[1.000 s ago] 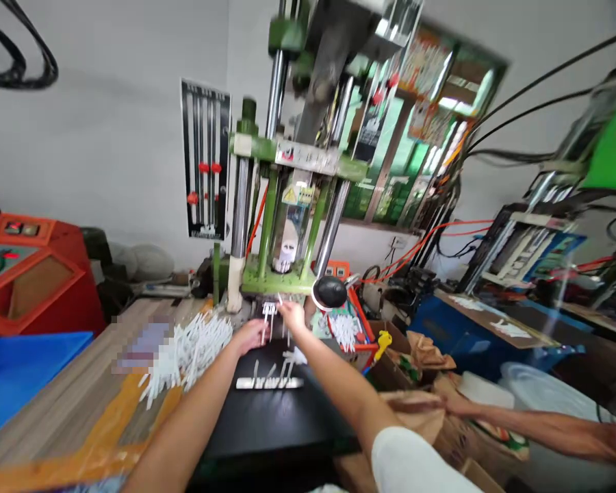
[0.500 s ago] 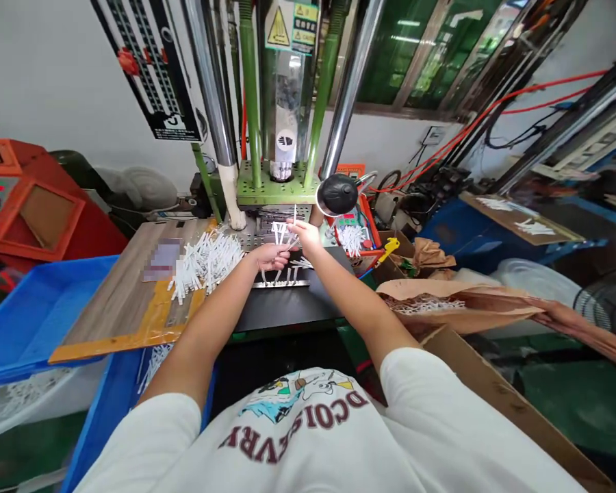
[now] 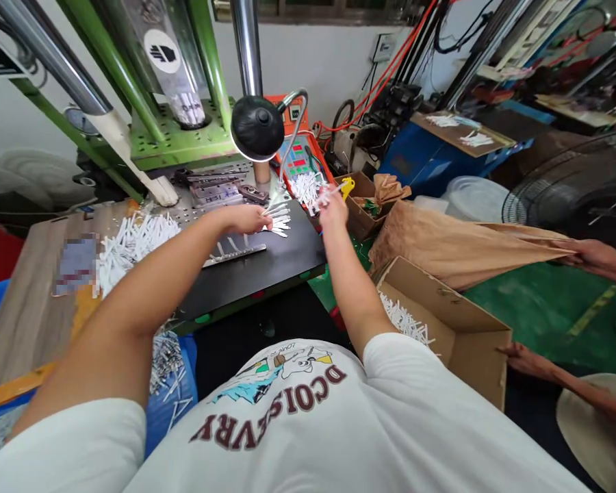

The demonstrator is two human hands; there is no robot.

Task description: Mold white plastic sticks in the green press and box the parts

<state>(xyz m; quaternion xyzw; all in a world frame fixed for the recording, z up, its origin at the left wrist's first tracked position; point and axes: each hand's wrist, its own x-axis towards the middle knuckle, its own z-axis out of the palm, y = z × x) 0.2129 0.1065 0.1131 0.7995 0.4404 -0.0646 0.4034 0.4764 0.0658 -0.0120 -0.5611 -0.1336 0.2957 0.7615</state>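
My left hand is closed at the base of a small fan of thin white strips above the black plate. Which strips it grips and which lie on the plate is hard to separate. Just in front of that hand lies a metal bar with a few pale strips across it. My right hand reaches out to a pile of white strips on the orange control box. Its fingers are closed around some whitish strips, slightly blurred.
A green press and a black lamp stand ahead. More strips heap up on the wooden board at left. At right, another person's hands hold a brown paper bag and a cardboard box containing strips.
My hands have parted from being together under the press; the right has moved to the strip pile by the control box. The view has turned right. The other person's paper bag has shifted.
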